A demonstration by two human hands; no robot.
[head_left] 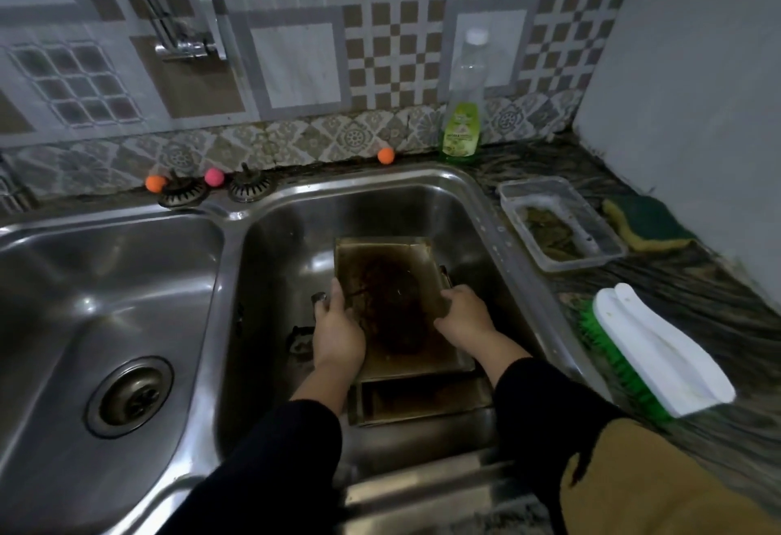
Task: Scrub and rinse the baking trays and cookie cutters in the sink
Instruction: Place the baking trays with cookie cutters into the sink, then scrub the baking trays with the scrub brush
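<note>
L basin (63, 289): steel, drain (130, 397) seen at its floor. Tap (186, 42) mounted on tiled wall above. Along the back ledge, L to R: orange ball (155, 183), strainer (182, 195), pink ball (214, 176), 2nd strainer (249, 189), 2nd orange ball (385, 155).

R basin (486, 213): stained tray (393, 302) is held tilted, far edge raised toward back wall, dark burnt patch across its middle. A 2nd tray (418, 401) is seen under/near its near edge, lying lower in the basin. Small dark metal pieces (301, 340) lie just L of the tray, by the L wrist; too blurred to be identified.

L hand (338, 334): fingers curled over tray's L edge, tray gripped. R hand (462, 315): fingers curled over tray's R edge, tray gripped. Both forearms in black sleeves.

Counter (718, 315), R of sink: soap bottle (462, 120) stands upright at back wall, green liquid low in it, white cap. Clear tub (562, 224) w/ brownish residue sits just R of basin rim. Sponge (646, 224), green over yellow, lies just R of tub. Brush (659, 353), white back w/ green bristles, lies nearer the viewer, along the sink edge. Tan cloth (659, 479) seen at bottom R corner; what it belongs to cannot be told.
</note>
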